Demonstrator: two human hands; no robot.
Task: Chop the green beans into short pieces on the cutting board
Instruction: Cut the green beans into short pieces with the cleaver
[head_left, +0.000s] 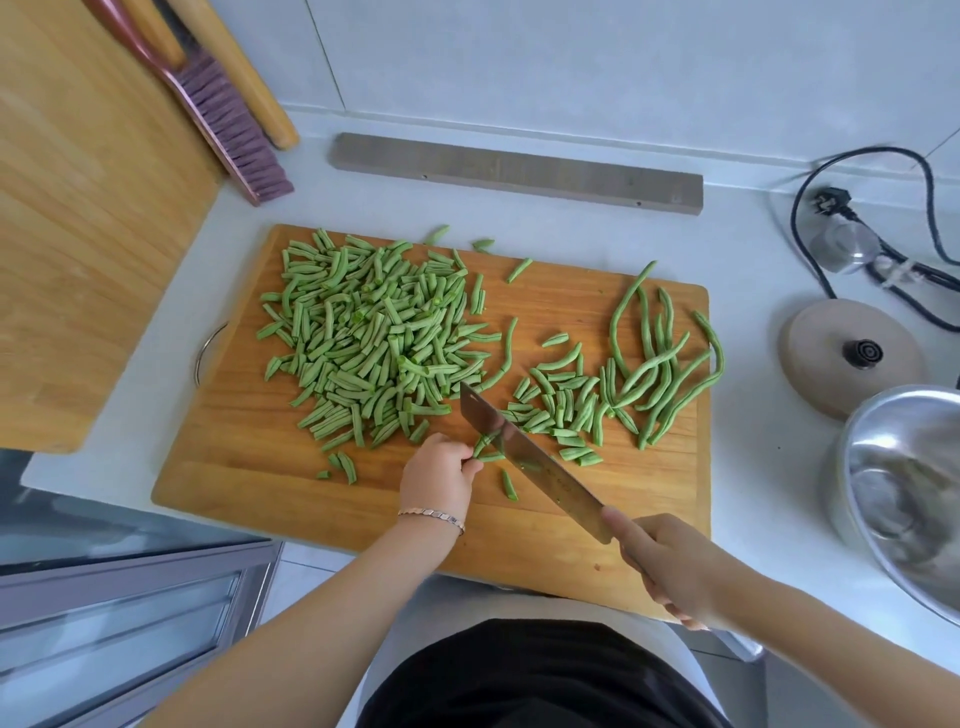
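A wooden cutting board (249, 467) lies on the white counter. A big heap of short green bean pieces (369, 338) covers its left half, and a smaller scatter of cut pieces (561, 405) sits right of centre. Several long uncut beans (660, 358) lie at the board's right side. My left hand (439, 480) pinches a few bean ends (485, 451) against the board, right beside the cleaver blade (524, 457). My right hand (670, 566) grips the cleaver's handle, with the blade slanting up-left across the beans.
A steel bowl (904, 493) stands at the right edge, a brown pot lid (852, 358) behind it, and a black cord with plug (836, 208) further back. A wooden board (88, 208), a brush (228, 114) and a grey bar (514, 171) stand at the back and left.
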